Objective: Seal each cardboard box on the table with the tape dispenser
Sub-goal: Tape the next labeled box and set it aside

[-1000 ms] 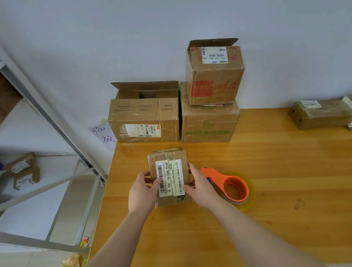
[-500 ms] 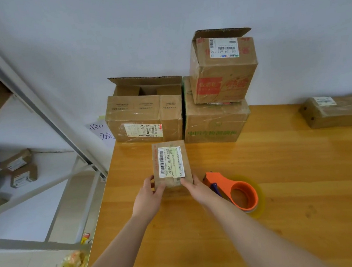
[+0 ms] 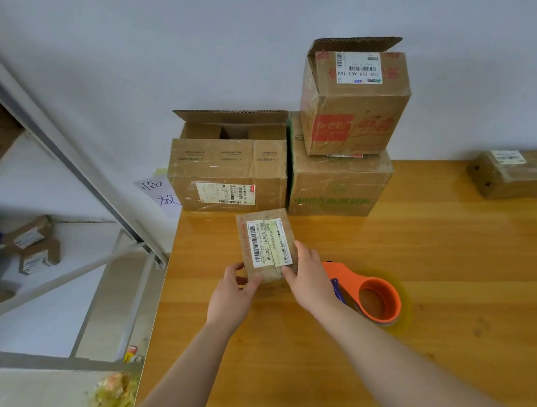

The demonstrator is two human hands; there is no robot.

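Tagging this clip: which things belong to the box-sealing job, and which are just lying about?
Job: small labelled box, left hand, right hand, tape dispenser, open box, stacked boxes, flat box.
Lying about: metal shelving, handwritten note, crumpled wrap on floor.

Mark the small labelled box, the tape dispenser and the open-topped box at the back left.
small labelled box (image 3: 269, 242): head view, on its white barcode label.
tape dispenser (image 3: 379, 302): head view, on the inside of its orange hub.
open-topped box (image 3: 225, 173): head view, on its front face, below the raised flap.
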